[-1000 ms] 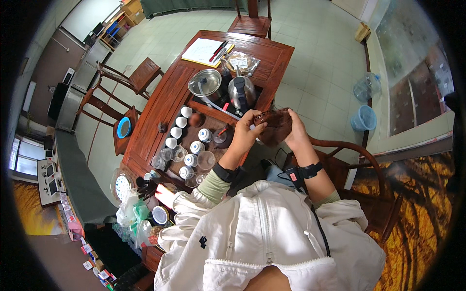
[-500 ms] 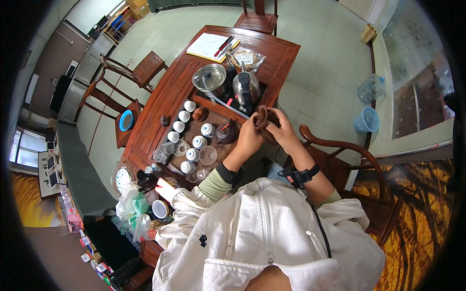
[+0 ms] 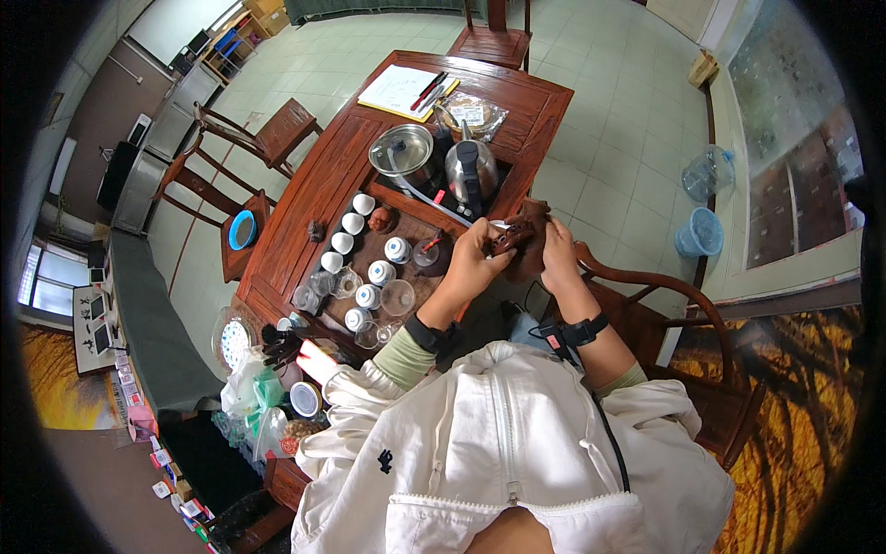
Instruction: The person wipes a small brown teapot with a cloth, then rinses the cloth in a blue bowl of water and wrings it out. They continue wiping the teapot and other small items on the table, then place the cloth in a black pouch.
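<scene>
Both my hands are closed on a dark reddish-brown carved ornament (image 3: 529, 240), held up beyond the right edge of the tea table (image 3: 309, 198). My left hand (image 3: 473, 263) pinches its left side, while my right hand (image 3: 559, 256) grips the right side. What the ornament depicts I cannot make out. Just left of my left hand, a dark clay teapot (image 3: 430, 262) sits on the brown tea tray (image 3: 374, 254). White cups (image 3: 353, 223), blue-patterned white lidded cups (image 3: 381, 272), glass vessels (image 3: 398, 297) and a small reddish figurine (image 3: 380, 220) stand around it.
A steel kettle (image 3: 459, 175) and a glass-lidded pot (image 3: 401, 152) stand beyond my hands, near a clipboard (image 3: 404, 90) with pens. To my right is a wooden armchair (image 3: 701, 397). Plastic bags (image 3: 254, 383) and a jar (image 3: 305, 399) lie at the lower left.
The ornament has been turned, and its broader carved side now shows where a looped part was visible. My right hand has shifted to its right side, a little farther from my left hand.
</scene>
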Demonstrator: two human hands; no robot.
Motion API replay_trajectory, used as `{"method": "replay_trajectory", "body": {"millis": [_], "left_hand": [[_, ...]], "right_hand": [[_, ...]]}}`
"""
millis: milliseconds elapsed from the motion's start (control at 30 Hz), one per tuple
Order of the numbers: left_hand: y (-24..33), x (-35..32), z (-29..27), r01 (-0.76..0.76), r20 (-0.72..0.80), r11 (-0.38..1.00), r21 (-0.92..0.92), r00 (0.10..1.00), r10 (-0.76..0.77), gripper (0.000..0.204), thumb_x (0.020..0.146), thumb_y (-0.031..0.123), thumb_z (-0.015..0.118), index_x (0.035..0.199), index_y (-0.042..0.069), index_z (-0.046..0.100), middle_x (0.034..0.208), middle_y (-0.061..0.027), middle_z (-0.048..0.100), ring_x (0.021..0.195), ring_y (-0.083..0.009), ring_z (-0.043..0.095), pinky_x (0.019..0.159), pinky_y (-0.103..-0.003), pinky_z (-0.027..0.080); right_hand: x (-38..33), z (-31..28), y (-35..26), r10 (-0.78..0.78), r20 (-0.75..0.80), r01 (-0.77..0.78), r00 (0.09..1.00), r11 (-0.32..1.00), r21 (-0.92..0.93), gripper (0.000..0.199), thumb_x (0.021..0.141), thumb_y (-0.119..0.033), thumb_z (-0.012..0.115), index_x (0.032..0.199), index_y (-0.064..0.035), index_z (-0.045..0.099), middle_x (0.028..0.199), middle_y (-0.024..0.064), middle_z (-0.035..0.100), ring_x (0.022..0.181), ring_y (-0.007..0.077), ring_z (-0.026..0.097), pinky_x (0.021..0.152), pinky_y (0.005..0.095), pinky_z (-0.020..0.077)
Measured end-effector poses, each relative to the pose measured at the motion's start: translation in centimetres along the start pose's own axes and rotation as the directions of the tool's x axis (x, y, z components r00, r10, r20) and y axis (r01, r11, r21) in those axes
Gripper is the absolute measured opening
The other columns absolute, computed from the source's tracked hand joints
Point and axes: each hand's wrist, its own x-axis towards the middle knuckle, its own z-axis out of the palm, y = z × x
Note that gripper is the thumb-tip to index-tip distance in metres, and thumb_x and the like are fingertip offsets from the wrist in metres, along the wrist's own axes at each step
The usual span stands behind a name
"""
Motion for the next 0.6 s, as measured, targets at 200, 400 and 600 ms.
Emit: {"method": "replay_trajectory", "body": {"millis": [200,400,600], "left_hand": [[0.3,0.3,-0.5,0.152,0.026,0.924,-0.351,0.988,-0.152,0.029,0.082,-0.010,0.061,0.107,0.001,0.050,0.100,-0.0045,0.060,0.093,-0.0119,0.057,0.083,-0.025,0.047],[-0.6,0.7,-1.0,0.178,0.019,0.884,-0.433,0.982,-0.188,0.027,0.092,0.000,0.053,0.118,0.004,0.050,0.115,-0.0047,0.059,0.104,-0.0158,0.058,0.090,-0.032,0.047],[-0.7,0.7,-0.5,0.126,0.108,0.970,-0.206,0.989,-0.105,0.029,0.086,-0.007,0.049,0.113,0.003,0.048,0.106,-0.0024,0.054,0.102,-0.0127,0.053,0.088,-0.028,0.043]], "right_hand": [[-1.8,-0.2,-2.3,-0.166,0.156,0.166,0.974,0.986,0.013,0.036,0.100,-0.021,0.041,0.129,-0.0010,0.048,0.122,0.0079,0.055,0.110,0.0181,0.054,0.096,0.0323,0.0430],[-2.5,-1.0,-5.2,-0.233,0.161,0.242,0.959,0.969,-0.038,0.029,0.098,-0.012,0.046,0.124,-0.0021,0.052,0.117,0.0039,0.058,0.106,0.0131,0.055,0.095,0.0281,0.0430],[-2.8,1.7,-5.1,-0.459,0.421,0.623,0.782,0.584,-0.521,0.036,0.090,-0.012,0.059,0.125,-0.0049,0.055,0.131,0.0145,0.048,0.122,0.0265,0.047,0.101,0.0359,0.0384]]}}
